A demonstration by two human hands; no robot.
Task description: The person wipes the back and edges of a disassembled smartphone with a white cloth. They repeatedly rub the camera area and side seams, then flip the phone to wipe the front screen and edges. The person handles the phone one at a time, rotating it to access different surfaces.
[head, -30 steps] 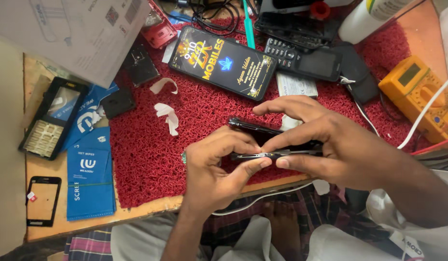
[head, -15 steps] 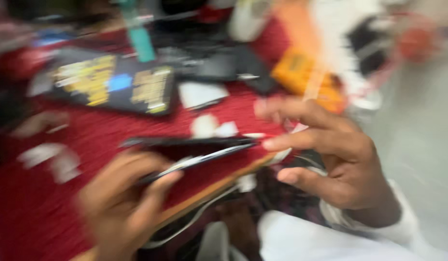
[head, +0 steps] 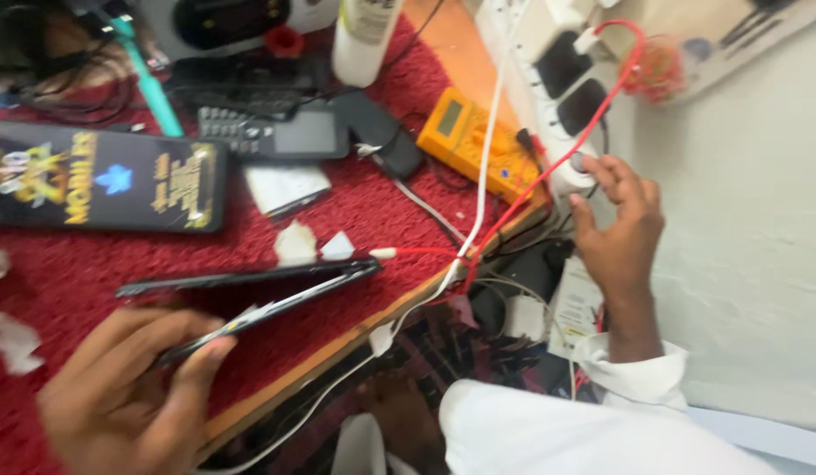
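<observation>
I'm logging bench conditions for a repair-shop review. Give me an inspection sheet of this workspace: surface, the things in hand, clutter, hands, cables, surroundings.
Surface: red textured mat on a wooden bench, its edge bare at the front.
Things in hand: black smartphone split open, screen lifted from the back on one side, hovering above the mat.
Clutter: yellow multimeter, black keypad phone, dark printed box, white plastic bottle, white paper scraps.
Hands: left hand grips the open phone's lower end; right hand touches the white power strip.
Cables: red cable and white cable run over the bench edge.
Surroundings: pale wall on the right.
</observation>
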